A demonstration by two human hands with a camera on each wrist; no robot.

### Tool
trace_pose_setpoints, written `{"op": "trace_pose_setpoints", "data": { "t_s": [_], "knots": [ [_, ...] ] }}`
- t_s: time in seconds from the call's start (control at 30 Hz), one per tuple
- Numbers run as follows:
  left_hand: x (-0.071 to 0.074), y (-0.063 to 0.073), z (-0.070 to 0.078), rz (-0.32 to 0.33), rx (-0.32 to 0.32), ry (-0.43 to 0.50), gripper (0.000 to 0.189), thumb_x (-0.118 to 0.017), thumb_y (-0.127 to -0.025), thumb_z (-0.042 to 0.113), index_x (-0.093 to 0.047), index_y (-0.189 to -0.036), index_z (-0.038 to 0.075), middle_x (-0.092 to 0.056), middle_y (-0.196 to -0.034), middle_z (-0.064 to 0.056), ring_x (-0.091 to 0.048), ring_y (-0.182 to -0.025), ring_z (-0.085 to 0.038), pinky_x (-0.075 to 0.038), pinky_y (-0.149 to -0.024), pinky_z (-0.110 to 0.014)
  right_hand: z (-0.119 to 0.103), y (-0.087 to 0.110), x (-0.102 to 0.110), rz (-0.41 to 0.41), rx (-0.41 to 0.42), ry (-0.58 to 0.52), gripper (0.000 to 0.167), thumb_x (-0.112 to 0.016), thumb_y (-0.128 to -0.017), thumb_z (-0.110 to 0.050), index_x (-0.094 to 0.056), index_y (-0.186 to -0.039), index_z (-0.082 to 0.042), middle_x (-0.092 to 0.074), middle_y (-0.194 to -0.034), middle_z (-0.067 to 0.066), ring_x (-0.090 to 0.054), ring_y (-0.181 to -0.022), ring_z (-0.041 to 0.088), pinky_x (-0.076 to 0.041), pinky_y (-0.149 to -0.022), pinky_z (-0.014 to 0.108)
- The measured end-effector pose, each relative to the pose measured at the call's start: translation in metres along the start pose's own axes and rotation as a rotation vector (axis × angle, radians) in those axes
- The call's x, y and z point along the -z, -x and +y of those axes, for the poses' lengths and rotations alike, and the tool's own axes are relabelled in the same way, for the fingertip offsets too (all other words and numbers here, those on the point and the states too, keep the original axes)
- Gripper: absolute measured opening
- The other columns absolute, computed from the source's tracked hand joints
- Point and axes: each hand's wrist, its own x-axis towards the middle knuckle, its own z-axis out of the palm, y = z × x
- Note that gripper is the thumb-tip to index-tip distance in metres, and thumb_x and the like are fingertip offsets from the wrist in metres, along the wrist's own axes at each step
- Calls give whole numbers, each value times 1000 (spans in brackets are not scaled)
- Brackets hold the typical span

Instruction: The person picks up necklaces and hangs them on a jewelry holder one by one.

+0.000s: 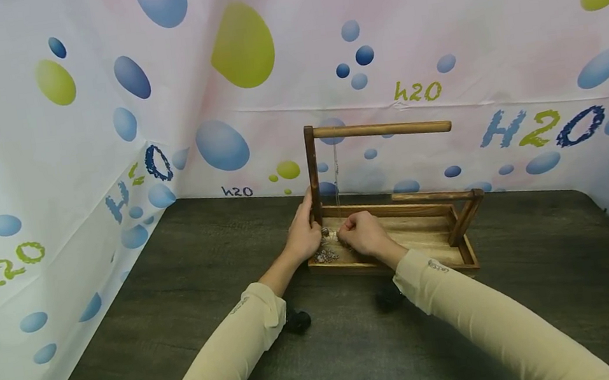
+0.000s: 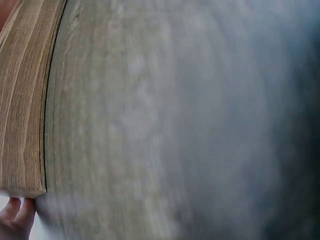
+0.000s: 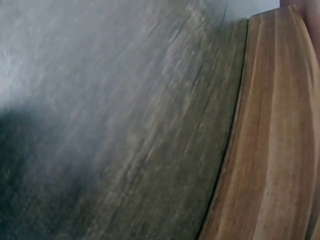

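A wooden jewelry stand (image 1: 377, 130) rises from a shallow wooden tray (image 1: 415, 239), with a tall post at the left and a lower arm at the right. My left hand (image 1: 304, 235) holds the tray's left end by the post, fingers along the outer side; its fingertips (image 2: 22, 217) show at the tray's corner in the left wrist view. From the upper bar hangs a thin chain (image 1: 336, 173), running down toward my right hand (image 1: 367, 233). That hand pinches with thumb and fingertips at the chain's lower part, over the tray. A tangle of chains (image 1: 326, 255) lies in the tray's left corner.
The tray stands on a dark wood-grain table (image 1: 220, 252). The lower arm (image 1: 432, 196) juts out over the tray's right half. Behind is a patterned backdrop (image 1: 404, 29). Dark round objects (image 1: 299, 322) show beneath the forearms, in front of the tray.
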Motion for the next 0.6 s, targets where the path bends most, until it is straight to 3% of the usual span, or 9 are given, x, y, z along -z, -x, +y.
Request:
{"op": "trace_pose_setpoints", "data": {
  "t_s": [0.3,0.6],
  "knots": [
    [-1,2,-2,17,-31,6,86,-41,-95,-7,-6,-164,31,-36,-155,-16,-46,-132,-36,-42,-97,-49,-3,2,1,-7,-14,-88,18,-60,-97,-10,-71,-88,1,-70,-74,15,-62,-58,18,-46,-56,27],
    [-1,1,-1,3,-13,7,86,-42,-97,-7,-5,-163,34,-36,-156,-12,-47,-131,-32,-42,-96,-47,-11,3,7,-11,-28,-132,19,-60,-97,-11,-72,-94,4,-70,-77,18,-67,-65,29,-47,-55,27]
  ]
}}
